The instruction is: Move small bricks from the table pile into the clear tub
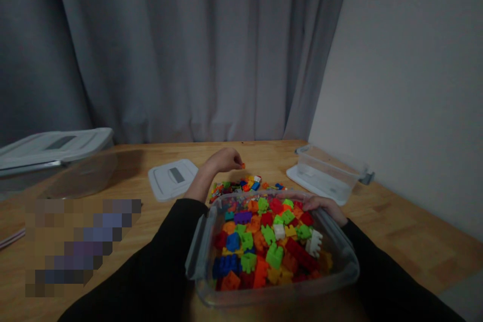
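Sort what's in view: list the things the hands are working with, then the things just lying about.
In use:
left hand pinching an orange brick
right hand on the rim of the brick tub
loose bricks on the table

Lying about:
white lid
empty clear tub
large lidded bin

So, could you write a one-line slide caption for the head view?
Left hand pinches an orange brick above loose bricks; right hand rests on a full bin.
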`<state>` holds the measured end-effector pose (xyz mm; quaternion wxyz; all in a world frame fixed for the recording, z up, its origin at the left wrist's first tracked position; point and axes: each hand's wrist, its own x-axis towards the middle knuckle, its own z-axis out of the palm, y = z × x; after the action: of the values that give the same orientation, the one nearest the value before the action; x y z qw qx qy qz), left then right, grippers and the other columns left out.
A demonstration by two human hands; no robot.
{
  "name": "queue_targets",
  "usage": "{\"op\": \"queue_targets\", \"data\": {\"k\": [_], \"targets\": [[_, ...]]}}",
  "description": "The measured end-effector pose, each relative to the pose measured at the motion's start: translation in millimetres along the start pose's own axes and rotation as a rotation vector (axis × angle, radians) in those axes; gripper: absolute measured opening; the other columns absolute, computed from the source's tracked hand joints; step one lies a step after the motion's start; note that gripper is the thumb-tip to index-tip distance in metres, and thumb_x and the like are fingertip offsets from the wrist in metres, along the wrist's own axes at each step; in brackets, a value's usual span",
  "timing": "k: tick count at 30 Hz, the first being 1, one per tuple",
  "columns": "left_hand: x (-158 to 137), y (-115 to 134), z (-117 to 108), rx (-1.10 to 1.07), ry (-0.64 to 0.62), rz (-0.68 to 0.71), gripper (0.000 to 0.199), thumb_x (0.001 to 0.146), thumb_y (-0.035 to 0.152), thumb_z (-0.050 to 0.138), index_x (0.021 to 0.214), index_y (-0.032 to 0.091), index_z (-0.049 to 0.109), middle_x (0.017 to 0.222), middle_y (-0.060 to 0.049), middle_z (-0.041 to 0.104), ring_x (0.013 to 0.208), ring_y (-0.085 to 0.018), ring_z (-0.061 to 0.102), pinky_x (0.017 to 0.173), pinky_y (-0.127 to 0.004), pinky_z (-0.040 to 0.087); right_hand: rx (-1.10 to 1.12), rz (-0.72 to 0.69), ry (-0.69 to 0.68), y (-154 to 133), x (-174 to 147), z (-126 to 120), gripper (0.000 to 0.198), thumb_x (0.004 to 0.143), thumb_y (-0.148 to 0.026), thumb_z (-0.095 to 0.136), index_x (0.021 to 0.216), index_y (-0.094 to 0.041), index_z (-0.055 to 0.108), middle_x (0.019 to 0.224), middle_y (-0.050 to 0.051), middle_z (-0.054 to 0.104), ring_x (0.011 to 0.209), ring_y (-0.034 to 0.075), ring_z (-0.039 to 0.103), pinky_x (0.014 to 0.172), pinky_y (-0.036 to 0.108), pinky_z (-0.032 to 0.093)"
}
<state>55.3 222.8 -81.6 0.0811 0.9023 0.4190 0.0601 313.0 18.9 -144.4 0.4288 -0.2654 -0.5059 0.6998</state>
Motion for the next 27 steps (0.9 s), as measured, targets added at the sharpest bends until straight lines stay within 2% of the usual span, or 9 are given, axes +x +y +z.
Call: {"op": "queue_targets", "data": {"k": [3, 5, 11, 14, 17, 22, 27], "targets": [[-16, 9, -26, -0.038, 0.093, 0.058, 0.024, 0.087, 0.035, 0.063, 0.1, 0.015, 0.068, 0.099, -0.006, 0.072, 0.089, -0.02, 0.067, 0.082, -0.04, 0.054, 0.003, -0.01, -0.006, 0, 0, 0, 0.06, 0.064, -0.02, 0.049, 0.121, -0.016, 0.065, 0.131, 0.007, 0.063, 0.124, 0.026, 0.056, 0.112, 0.041, 0.034], [-31, 20, -44, -0.071, 0.161, 0.1, 0.023, 0.082, 0.033, 0.068, 0.095, 0.015, 0.073, 0.091, -0.007, 0.075, 0.085, -0.019, 0.068, 0.077, -0.032, 0.051, 0.003, -0.009, -0.001, 0, 0, 0, 0.061, 0.064, -0.02, 0.049, 0.122, -0.016, 0.064, 0.132, 0.007, 0.062, 0.125, 0.026, 0.055, 0.112, 0.041, 0.034], [-86, 62, -85, -0.143, 0.243, 0.235, 0.023, 0.079, 0.037, 0.07, 0.089, 0.017, 0.076, 0.084, -0.003, 0.077, 0.08, -0.016, 0.069, 0.068, -0.024, 0.046, 0.014, 0.006, 0.003, -1, 0, 3, 0.062, 0.064, -0.021, 0.049, 0.124, -0.015, 0.063, 0.129, 0.009, 0.065, 0.122, 0.027, 0.058, 0.11, 0.043, 0.036], [-108, 80, -94, -0.138, 0.172, 0.291, 0.02, 0.077, 0.036, 0.071, 0.086, 0.018, 0.077, 0.081, -0.001, 0.077, 0.075, -0.015, 0.068, 0.064, -0.023, 0.045, -0.01, 0.007, 0.013, -3, -1, 7, 0.062, 0.063, -0.021, 0.049, 0.123, -0.016, 0.063, 0.129, 0.009, 0.064, 0.121, 0.027, 0.059, 0.11, 0.043, 0.037], [-122, 95, -96, -0.164, 0.039, 0.346, 0.016, 0.076, 0.036, 0.073, 0.081, 0.021, 0.077, 0.079, 0.001, 0.077, 0.074, -0.014, 0.067, 0.064, -0.023, 0.044, -0.045, -0.006, 0.031, -7, -4, 14, 0.06, 0.063, -0.022, 0.049, 0.121, -0.016, 0.065, 0.13, 0.009, 0.064, 0.121, 0.028, 0.058, 0.109, 0.043, 0.038], [-134, 110, -92, -0.186, -0.208, 0.383, 0.012, 0.075, 0.036, 0.075, 0.078, 0.025, 0.076, 0.078, 0.002, 0.076, 0.073, -0.016, 0.067, 0.065, -0.025, 0.044, -0.057, -0.016, 0.031, -11, -8, 20, 0.054, 0.064, -0.024, 0.049, 0.115, -0.016, 0.068, 0.126, 0.009, 0.066, 0.121, 0.029, 0.058, 0.108, 0.043, 0.038], [-138, 118, -90, -0.159, -0.321, 0.399, 0.011, 0.076, 0.036, 0.073, 0.08, 0.026, 0.077, 0.08, 0.001, 0.077, 0.07, -0.016, 0.066, 0.063, -0.026, 0.044, -0.067, -0.03, 0.02, -11, -8, 18, 0.053, 0.063, -0.023, 0.05, 0.111, -0.015, 0.069, 0.126, 0.008, 0.066, 0.121, 0.029, 0.058, 0.11, 0.044, 0.036]]}}
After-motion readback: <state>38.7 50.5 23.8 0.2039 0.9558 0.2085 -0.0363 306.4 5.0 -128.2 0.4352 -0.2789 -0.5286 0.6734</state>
